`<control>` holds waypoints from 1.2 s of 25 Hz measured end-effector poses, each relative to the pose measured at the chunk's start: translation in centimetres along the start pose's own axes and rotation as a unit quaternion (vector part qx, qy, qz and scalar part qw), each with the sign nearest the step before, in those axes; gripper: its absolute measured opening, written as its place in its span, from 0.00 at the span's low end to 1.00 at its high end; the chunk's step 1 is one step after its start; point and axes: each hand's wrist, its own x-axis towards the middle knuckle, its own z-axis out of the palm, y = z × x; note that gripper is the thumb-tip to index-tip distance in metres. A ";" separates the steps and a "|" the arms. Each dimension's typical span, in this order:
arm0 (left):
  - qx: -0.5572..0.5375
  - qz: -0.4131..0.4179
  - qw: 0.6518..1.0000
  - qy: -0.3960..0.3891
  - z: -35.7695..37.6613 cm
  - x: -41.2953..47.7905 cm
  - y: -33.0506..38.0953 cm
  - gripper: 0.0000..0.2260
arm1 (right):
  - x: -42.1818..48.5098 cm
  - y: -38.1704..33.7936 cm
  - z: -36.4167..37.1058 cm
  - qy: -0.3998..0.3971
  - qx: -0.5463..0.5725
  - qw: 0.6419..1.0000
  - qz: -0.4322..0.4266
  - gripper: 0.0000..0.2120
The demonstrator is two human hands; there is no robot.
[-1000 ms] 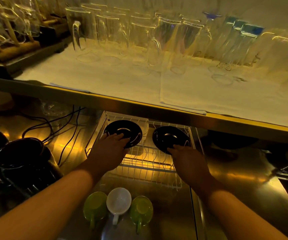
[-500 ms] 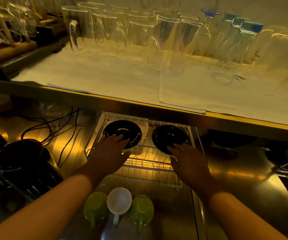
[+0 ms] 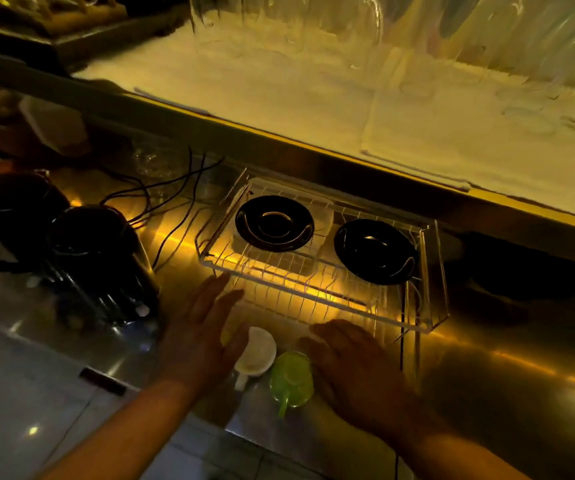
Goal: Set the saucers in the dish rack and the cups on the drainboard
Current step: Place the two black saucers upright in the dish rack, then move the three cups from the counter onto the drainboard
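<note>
**Saucers racked, cups down front, half of it lost in the dark**

Lighting is rough here, dim amber and a lot of smear. The glassware up at 12 o'clock on the pale cloth (image 3: 313,98) is a streaky blur, can't count it. The black lump (image 3: 95,258) at 9 o'clock is glossy and round-ish, with thin cables (image 3: 175,188) trailing behind it, but I can't say what it is.

The wire rack (image 3: 313,292) sits mid-frame on the shiny steel bench (image 3: 487,375). Two black glossy saucers lie in it: left saucer (image 3: 274,223) at about 11, right saucer (image 3: 376,251) at about 1, well apart.

Nearer, at 6 o'clock, a white cup (image 3: 258,351) and a green cup (image 3: 291,379) stand on the bench, handles pointing toward the camera, just beside each other. A sliver of yellow-green peeks out beyond the left hand (image 3: 199,337), mostly hidden.

Both hands are flat and spread, holding nothing. The left one covers part of the white cup's rim; the right hand (image 3: 358,372) hovers just right of the green cup.
</note>
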 end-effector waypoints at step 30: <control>0.157 -0.480 0.831 -0.232 20.6 -12.8 4.3 0.60 | -0.2 1.5 11.1 -0.251 -0.083 0.964 -0.035 0.14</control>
